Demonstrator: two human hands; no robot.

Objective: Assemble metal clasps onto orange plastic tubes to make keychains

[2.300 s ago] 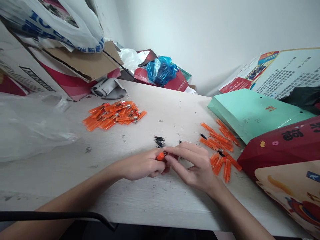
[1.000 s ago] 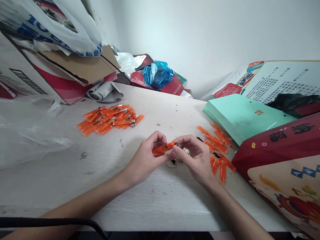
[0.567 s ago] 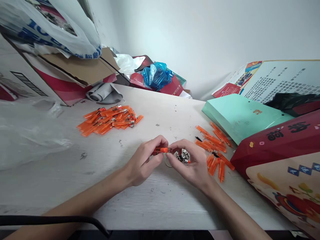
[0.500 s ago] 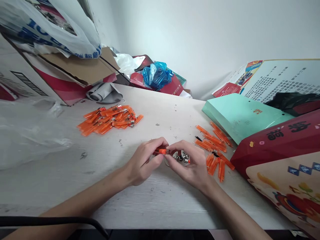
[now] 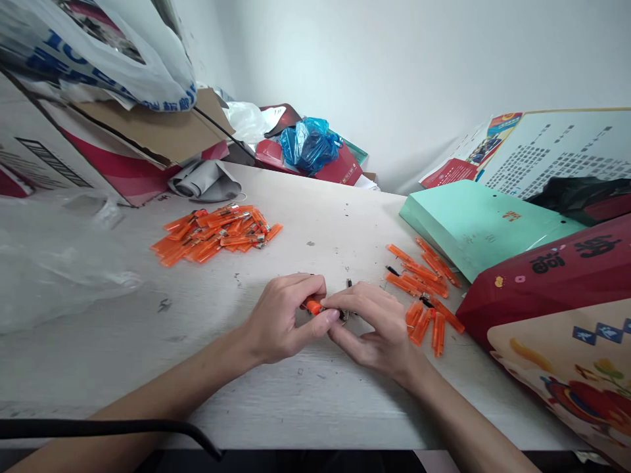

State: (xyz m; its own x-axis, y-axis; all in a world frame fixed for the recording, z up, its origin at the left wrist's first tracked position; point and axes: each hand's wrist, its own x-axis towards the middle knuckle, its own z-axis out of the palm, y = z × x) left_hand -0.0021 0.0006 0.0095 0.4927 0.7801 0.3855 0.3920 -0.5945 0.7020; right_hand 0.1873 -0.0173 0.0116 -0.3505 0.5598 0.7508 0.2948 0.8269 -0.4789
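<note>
My left hand is closed around an orange lighter near the middle of the table, its thumb stretched toward my right fingers. The thumb and fingers of my right hand pinch together at the lighter's right end. What exactly they grip there is covered by the fingertips. Small metal parts lie under and behind my right hand, mostly hidden. A heap of orange lighters with metal tops rests to the left. More orange lighters without visible metal tops are scattered to the right of my right hand.
Clear plastic sheeting covers the table's left side, beside a carton. A mint-green box and a dark red bag bound the right. A black cable crosses the lower left; a blue plastic bag sits at the back.
My right fingers have closed over the lighter's metal end, which showed before. The left thumb has reached rightward, and the lighter now tilts. Fewer of the small metal parts show.
</note>
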